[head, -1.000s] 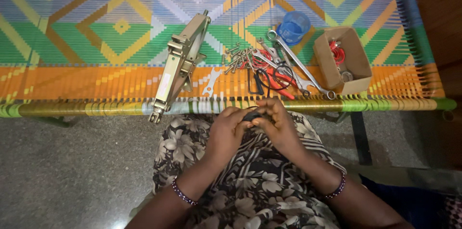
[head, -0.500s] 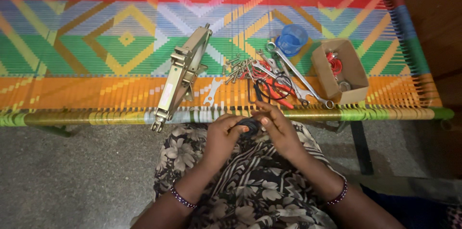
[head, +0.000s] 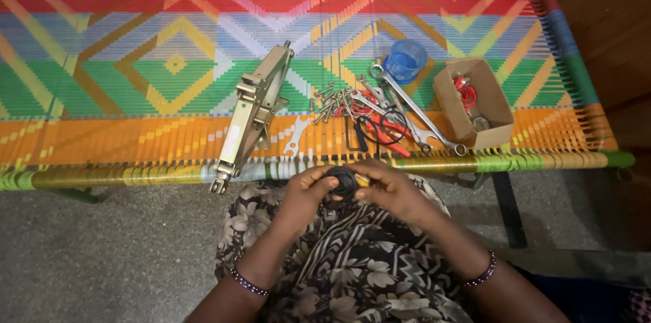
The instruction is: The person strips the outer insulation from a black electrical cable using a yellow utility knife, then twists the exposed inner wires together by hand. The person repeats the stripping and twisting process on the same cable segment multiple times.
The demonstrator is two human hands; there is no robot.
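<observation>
My left hand (head: 304,195) and my right hand (head: 393,192) meet over my lap, just below the cot's front rail. Between their fingers they hold a small round black part (head: 344,180); a bit of yellow shows at its right side. Both hands grip it, fingers curled around it. What the part is in detail I cannot tell.
A woven, many-coloured cot (head: 135,58) fills the upper view. On it lie a beige metal jack (head: 252,116), loose bolts (head: 327,100), wrenches (head: 413,107), red-handled pliers (head: 383,129), a blue cup (head: 405,60) and an open cardboard box (head: 473,101). Grey floor lies below left.
The view has shifted so the cot sits lower and closer. My hands stay together on the black part, turning slightly at the same spot over my lap.
</observation>
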